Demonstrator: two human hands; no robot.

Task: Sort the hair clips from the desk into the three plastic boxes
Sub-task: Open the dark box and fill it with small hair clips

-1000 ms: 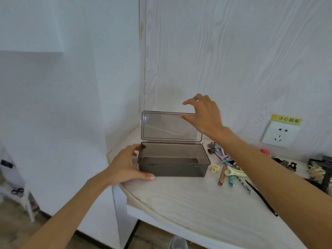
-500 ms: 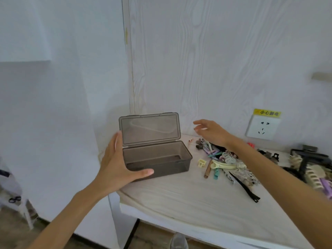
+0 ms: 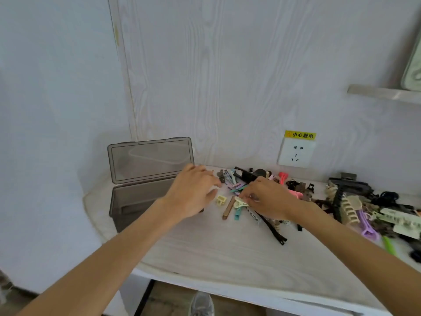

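Observation:
A smoky grey plastic box (image 3: 134, 201) stands at the desk's left end with its lid (image 3: 150, 158) upright against the wall. My left hand (image 3: 194, 193) hovers over the box's right end, fingers loosely reaching toward the clips and holding nothing. My right hand (image 3: 267, 200) is down in the pile of hair clips (image 3: 246, 179) and pinches a pale yellow clip (image 3: 239, 203) at its fingertips. Beside it lie a small yellow claw clip (image 3: 221, 200), a brown bar clip (image 3: 228, 210) and a teal clip (image 3: 237, 213). Only one box is in view.
More clips crowd the desk's right side, among them a beige claw clip (image 3: 348, 210), a purple clip (image 3: 367, 227) and a long black clip (image 3: 273, 231). A wall socket (image 3: 296, 153) sits behind the pile. The rounded desk edge (image 3: 205, 279) runs along the front.
My left hand left the box's front corner and moved right toward the clips. My right hand dropped from near the lid into the pile and took hold of the pale yellow clip.

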